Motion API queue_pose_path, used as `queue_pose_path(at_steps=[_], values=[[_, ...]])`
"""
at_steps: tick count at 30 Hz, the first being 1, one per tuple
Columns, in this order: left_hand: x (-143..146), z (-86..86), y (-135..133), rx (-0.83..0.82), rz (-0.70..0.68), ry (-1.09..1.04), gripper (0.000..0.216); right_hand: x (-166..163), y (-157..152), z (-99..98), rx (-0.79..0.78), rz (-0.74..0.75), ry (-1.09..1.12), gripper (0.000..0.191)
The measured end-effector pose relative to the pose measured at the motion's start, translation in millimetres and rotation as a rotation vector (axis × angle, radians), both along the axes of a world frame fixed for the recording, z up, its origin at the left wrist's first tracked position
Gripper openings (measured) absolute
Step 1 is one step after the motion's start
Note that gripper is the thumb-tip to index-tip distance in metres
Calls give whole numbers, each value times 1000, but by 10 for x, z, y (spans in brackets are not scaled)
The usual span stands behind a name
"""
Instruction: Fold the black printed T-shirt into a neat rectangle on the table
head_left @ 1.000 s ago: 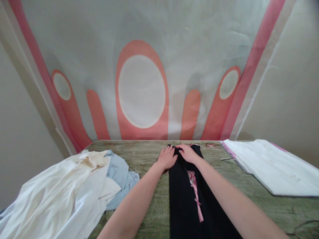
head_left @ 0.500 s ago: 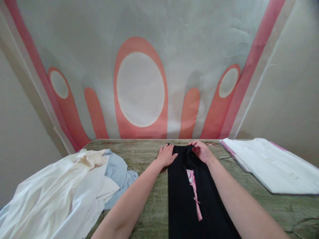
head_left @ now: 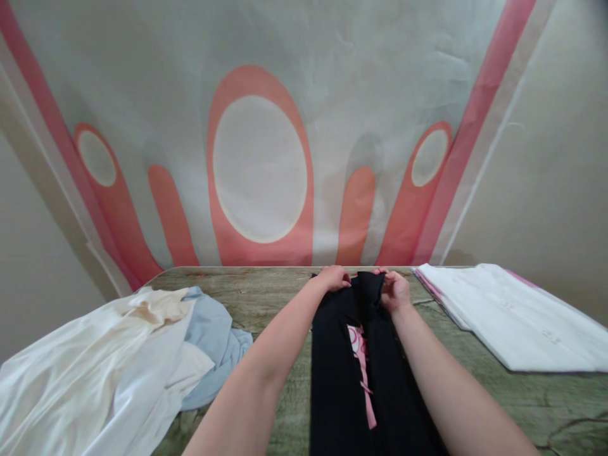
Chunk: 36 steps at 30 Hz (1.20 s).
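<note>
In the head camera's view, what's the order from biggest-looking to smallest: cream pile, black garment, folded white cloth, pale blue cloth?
1. Cream pile, cut off by the frame
2. Black garment, also cut off; nearness may enlarge it
3. Folded white cloth
4. Pale blue cloth, partly covered

The handled garment (head_left: 332,373) lies on the worktop (head_left: 560,399), the left hand (head_left: 334,278) at its far end, the right hand (head_left: 396,291) at its far right corner. Left of the garment sits a heap of clothes (head_left: 109,361); right of it, well apart, folded cloth (head_left: 517,316); behind it, a backdrop (head_left: 332,82).
</note>
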<state>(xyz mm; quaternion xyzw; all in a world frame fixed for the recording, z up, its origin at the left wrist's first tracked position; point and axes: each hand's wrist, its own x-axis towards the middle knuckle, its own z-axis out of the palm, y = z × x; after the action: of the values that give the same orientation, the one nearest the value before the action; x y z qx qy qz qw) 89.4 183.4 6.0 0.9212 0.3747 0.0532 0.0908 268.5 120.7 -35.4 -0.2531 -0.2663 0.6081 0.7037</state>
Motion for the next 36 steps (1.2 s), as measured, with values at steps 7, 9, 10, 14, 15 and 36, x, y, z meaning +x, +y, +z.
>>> queue_pose_path(at_steps=[7,9,10,14,15,36], values=[[80,-32,60,-88,-60,10,17,44,12,-17,18,25,110,18],[102,-46,78,-97,-87,6,15,37,20,-26,17,21,89,19],[114,-52,87,-99,-98,3,14,33,23,-28,14,18,82,19],[160,-69,103,-100,-140,-20,8,15,18,-14,2,11,96,20],[171,-74,100,-97,-153,-33,8,12,13,-6,-1,14,107,19],[-52,-123,-897,136,19,-167,29,31,-61,46,93,46,98,17]])
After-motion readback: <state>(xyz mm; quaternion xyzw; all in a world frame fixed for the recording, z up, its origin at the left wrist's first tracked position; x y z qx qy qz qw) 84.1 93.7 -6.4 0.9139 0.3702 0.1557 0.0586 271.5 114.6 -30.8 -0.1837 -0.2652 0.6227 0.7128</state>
